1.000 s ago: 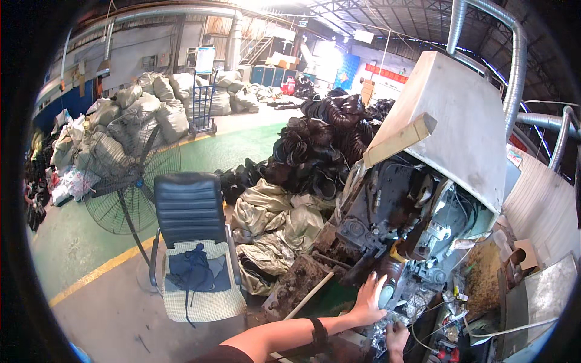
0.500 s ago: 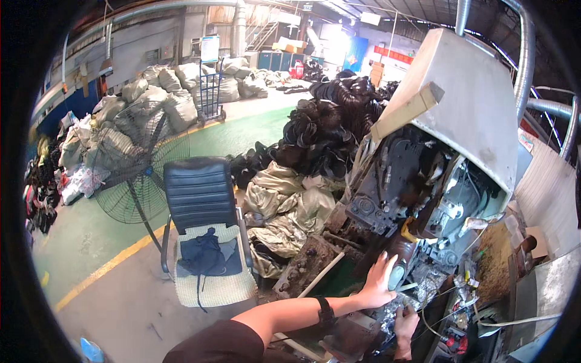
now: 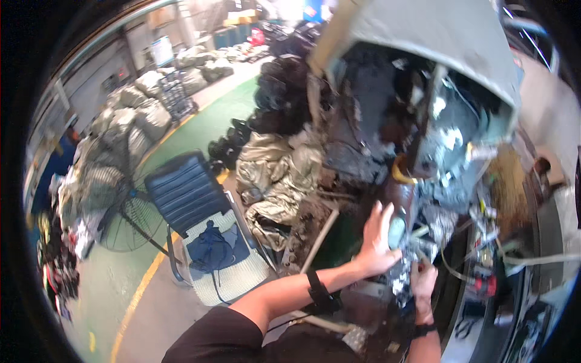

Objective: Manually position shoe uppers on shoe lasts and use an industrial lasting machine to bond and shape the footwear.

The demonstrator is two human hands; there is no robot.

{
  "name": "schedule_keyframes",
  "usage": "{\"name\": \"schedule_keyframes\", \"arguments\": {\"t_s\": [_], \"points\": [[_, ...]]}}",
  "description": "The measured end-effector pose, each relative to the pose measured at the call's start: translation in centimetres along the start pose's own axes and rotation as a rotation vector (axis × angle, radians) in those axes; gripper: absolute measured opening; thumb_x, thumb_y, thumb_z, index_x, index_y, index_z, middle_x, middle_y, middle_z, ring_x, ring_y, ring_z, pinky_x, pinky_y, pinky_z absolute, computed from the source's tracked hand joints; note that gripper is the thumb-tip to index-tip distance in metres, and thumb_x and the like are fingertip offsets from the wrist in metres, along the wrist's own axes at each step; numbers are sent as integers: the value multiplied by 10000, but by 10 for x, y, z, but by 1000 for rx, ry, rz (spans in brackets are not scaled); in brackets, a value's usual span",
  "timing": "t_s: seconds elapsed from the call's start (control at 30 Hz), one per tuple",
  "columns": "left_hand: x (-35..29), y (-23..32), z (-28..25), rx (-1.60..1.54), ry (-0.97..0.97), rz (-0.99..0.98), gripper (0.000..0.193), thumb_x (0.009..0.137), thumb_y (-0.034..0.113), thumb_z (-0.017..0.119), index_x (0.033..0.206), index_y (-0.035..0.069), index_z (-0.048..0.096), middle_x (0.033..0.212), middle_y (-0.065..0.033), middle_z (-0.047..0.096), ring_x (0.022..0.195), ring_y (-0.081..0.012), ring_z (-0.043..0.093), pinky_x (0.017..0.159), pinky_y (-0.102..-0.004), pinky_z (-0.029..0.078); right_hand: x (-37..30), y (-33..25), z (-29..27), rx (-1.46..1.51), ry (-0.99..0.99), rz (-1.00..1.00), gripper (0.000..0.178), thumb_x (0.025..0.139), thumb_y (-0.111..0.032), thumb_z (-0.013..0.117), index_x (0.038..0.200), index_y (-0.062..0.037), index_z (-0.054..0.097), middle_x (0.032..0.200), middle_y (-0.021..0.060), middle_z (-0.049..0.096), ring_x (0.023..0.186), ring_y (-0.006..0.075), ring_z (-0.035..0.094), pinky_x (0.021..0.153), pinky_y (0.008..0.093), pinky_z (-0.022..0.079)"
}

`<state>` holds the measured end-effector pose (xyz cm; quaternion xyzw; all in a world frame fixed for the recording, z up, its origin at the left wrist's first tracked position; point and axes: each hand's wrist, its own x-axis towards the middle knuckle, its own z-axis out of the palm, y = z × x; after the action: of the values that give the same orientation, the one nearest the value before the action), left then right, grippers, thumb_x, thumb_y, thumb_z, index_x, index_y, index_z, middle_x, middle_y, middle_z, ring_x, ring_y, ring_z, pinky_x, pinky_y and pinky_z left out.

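My left hand [image 3: 378, 245] lies with fingers stretched along a dark brown cylinder [image 3: 387, 196] on the machine. Its thumb side is against a pale green rounded piece [image 3: 397, 230]; whether it grips this piece is hard to see. Just to the right and nearer to me, my right hand [image 3: 425, 279] is closed, fingertips at shiny, silvery machine parts [image 3: 400, 284]. Anything held in those fingers is hidden. The machine's light grey hood [image 3: 430, 36] rises beyond both hands, over a dark, greasy opening with a yellow piece [image 3: 402, 170] below it.
A blue-backed chair [image 3: 184, 184] with dark cloth on its seat stands left, beside a large fan [image 3: 130, 209]. Golden sacks [image 3: 272, 175] and piled black pieces [image 3: 281, 91] lie beyond the machine's left side. Scissors [image 3: 465, 328] and a pale hose [image 3: 538, 260] are at right.
The view has tilted and shifted, so the machine and both hands appear higher. More of my right forearm shows, with a dark wristband. My left hand stays by the green piece.
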<state>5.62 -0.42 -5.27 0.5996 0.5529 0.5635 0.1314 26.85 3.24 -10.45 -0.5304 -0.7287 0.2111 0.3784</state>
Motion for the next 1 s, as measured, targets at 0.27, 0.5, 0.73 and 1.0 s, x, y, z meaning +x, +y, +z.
{"name": "schedule_keyframes", "arguments": {"t_s": [0.27,0.5,0.73,1.0], "points": [[2,-6,-2,4,-41,37,1073,713,49,815,1580,-24,188,1627,-301,192,1526,-403,218,1249,-450,183,-1,-1,2,-17,52,144,285,900,-114,678,1174,-63,735,740,215,696,619,310,700,623,403,547],[8,0,-6,-30,-78,0,1066,732,69,816,1581,-1,175,1630,-284,192,1525,-398,222,1246,-460,195,1,-8,1,-94,43,211,293,901,-198,676,1176,-118,741,821,214,723,780,383,725,721,451,575],[-7,-33,-37,-577,17,-257,635,963,50,683,1517,-10,379,1508,-197,470,1392,-272,479,1158,-372,374,6,-59,-2,287,3,269,455,986,-282,668,1397,-93,618,899,152,749,789,187,695,760,346,558],[-80,-71,-96,-670,108,-583,406,1037,120,591,1398,-34,490,1334,-168,624,1262,-228,581,1102,-342,429,9,-150,35,266,-77,3,1462,693,-390,947,1572,94,-117,1652,332,84,1561,372,120,1265,410,152]]}}
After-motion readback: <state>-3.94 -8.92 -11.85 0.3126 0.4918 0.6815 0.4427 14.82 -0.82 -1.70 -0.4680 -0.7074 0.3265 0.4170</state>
